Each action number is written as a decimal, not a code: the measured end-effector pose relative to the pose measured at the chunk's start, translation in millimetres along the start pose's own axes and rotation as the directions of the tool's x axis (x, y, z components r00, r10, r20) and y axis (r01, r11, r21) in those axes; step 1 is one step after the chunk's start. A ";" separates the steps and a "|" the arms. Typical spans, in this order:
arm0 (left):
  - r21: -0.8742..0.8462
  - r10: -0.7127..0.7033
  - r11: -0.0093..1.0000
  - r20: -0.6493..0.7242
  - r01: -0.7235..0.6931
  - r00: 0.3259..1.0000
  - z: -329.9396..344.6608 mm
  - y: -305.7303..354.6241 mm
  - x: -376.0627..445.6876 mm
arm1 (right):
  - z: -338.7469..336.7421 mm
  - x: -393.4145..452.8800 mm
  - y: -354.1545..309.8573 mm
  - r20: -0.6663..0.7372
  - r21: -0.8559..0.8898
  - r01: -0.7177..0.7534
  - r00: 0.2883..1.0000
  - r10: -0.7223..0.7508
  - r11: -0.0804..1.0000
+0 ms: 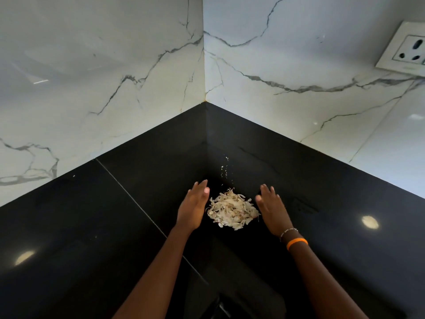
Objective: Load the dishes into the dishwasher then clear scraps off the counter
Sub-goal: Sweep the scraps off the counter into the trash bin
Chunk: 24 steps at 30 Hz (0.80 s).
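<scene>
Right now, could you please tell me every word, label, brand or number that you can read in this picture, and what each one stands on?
None can be read.
Wall socket: a faint mark on the lower edge of its white plate, too small and blurred to read.
Orange wristband and bead bracelet on the right arm: no lettering shows.
Black counter, marble wall and pile of scraps: no text.

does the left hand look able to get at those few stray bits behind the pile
Probably yes. The left hand sits open beside the scrap pile, and the stray bits lie just beyond its fingertips on bare black counter, with nothing between them.
</scene>
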<state>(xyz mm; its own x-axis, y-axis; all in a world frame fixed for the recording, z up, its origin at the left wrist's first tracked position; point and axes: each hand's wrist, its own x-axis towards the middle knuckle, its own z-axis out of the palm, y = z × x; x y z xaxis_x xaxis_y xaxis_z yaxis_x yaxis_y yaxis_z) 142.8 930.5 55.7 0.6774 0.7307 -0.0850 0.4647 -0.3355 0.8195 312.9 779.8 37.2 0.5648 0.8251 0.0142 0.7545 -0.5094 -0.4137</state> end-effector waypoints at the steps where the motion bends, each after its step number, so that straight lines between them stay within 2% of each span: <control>1: 0.107 0.030 0.994 0.024 -0.032 0.999 -0.2 -6.2 2.0 | 3.4 -2.6 -2.9 0.088 -0.097 0.026 0.996 -0.018 0.995; 2: 0.208 0.063 0.976 0.052 -0.073 0.997 0.2 -10.6 3.8 | 11.0 -4.9 -7.2 0.114 -0.123 0.021 0.993 -0.007 0.992; 4: 0.327 0.112 0.936 0.064 -0.127 0.992 4.1 -17.5 7.0 | 22.2 -7.8 -27.9 0.115 -0.029 0.018 0.993 -0.015 0.999; 7: 0.342 0.123 0.932 0.016 -0.121 0.992 5.5 -19.3 8.5 | 23.5 -4.0 -60.2 0.154 0.299 0.038 0.984 -0.088 0.953; 9: 0.362 0.150 0.921 0.007 -0.142 0.989 5.6 -21.5 8.2 | 21.5 10.8 -62.0 0.119 0.446 0.008 0.990 -0.069 0.895; 12: 0.426 0.181 0.888 0.023 -0.173 0.983 6.1 -21.0 7.8 | 15.5 55.2 -47.8 0.109 0.268 0.023 0.993 -0.054 0.963; 15: 0.463 0.180 0.871 0.016 -0.167 0.984 6.3 -19.3 8.5 | 18.5 110.5 -36.7 0.264 0.008 0.084 0.961 -0.083 0.996; 17: 0.472 0.174 0.865 0.034 -0.169 0.984 5.5 -17.1 7.6 | 21.1 144.8 -33.0 0.288 -0.020 0.082 0.955 -0.073 0.996; 22: 0.464 0.148 0.873 0.043 -0.151 0.988 4.6 -17.3 10.4 | 27.7 210.3 -31.9 0.255 -0.222 0.257 0.946 -0.198 0.941; 24: 0.451 0.144 0.881 0.033 -0.143 0.989 5.2 -18.1 11.1 | 27.6 221.6 -33.1 0.287 -0.239 0.309 0.928 -0.237 0.920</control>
<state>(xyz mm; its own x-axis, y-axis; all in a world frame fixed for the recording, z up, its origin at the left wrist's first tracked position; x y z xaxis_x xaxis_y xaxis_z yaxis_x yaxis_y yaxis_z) 144.9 941.6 36.9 0.7557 0.6547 0.0146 0.5695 -0.6681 0.4789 403.9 986.2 28.9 0.2491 0.9568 -0.1498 0.9491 -0.2720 -0.1590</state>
